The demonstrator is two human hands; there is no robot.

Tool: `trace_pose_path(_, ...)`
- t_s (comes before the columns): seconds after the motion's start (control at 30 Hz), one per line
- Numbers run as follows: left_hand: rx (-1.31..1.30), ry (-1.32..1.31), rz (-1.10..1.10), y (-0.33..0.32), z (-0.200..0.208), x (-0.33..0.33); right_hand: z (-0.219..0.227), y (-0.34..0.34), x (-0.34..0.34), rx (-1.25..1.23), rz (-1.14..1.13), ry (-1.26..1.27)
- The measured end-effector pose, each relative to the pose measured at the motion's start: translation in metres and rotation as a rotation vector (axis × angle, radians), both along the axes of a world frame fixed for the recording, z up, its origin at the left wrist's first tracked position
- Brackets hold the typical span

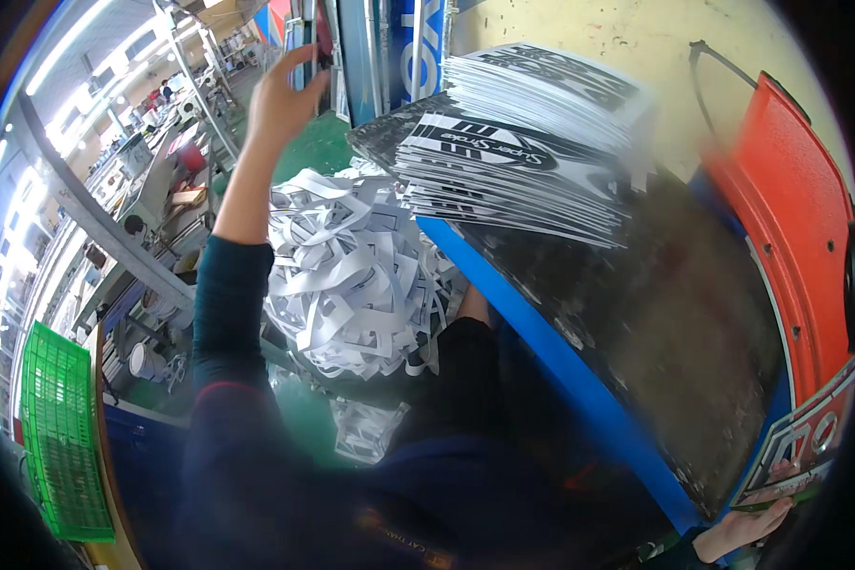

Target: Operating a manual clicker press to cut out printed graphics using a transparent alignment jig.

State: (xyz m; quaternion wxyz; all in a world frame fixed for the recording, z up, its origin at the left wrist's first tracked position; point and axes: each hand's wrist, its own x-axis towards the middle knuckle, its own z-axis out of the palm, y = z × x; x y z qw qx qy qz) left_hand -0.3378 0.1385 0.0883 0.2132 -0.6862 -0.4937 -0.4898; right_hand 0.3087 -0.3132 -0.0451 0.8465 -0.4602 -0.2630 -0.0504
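My left hand [290,100] is raised at the upper left with its fingers apart and nothing in them. At the lower right, my right hand [746,532] grips the lower edge of a flat patterned panel [798,446] with dark and light shapes and a green edge. The picture's rim cuts off part of this panel, and its exact kind is unclear. Two stacks of printed black-and-white sheets lie on the dark worktable [655,313]: a nearer stack [513,176], fanned unevenly, and a farther stack [560,90]. Neither hand touches them.
A large heap of white paper strips [342,275] stands left of the table's blue edge [532,342]. A red machine part [788,218] rises on the right. At the left are a green plastic basket [62,437], a metal post [95,209] and cluttered workbenches.
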Motion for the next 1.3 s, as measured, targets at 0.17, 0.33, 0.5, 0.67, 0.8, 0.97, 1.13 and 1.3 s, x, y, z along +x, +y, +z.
trace_pose_path(0.17,-0.267,0.086,-0.450,0.016,0.022,0.148,0.002,-0.006,-0.027,-0.110,0.029,-0.215)
trace_pose_path(0.33,-0.382,0.337,-0.614,0.079,0.013,0.231,0.000,-0.028,-0.027,-0.047,0.110,-0.291)
trace_pose_path(0.5,-0.423,0.508,-0.700,0.115,0.012,0.237,-0.001,-0.054,-0.031,-0.037,0.087,-0.326)
trace_pose_path(0.67,-0.564,0.393,-0.726,0.111,0.012,0.241,0.001,-0.063,-0.032,-0.081,-0.048,-0.293)
trace_pose_path(0.8,-0.660,0.409,-0.790,0.130,0.018,0.245,-0.004,-0.058,-0.024,-0.020,-0.003,-0.320)
trace_pose_path(0.97,-0.795,0.422,-0.720,0.136,0.031,0.253,-0.009,-0.054,-0.023,-0.039,-0.052,-0.307)
trace_pose_path(1.13,-0.624,0.524,-0.795,0.156,0.025,0.250,-0.011,-0.060,-0.027,-0.066,-0.010,-0.338)
trace_pose_path(1.3,-0.673,0.509,-0.778,0.148,0.018,0.243,-0.011,-0.071,-0.030,-0.094,-0.111,-0.345)
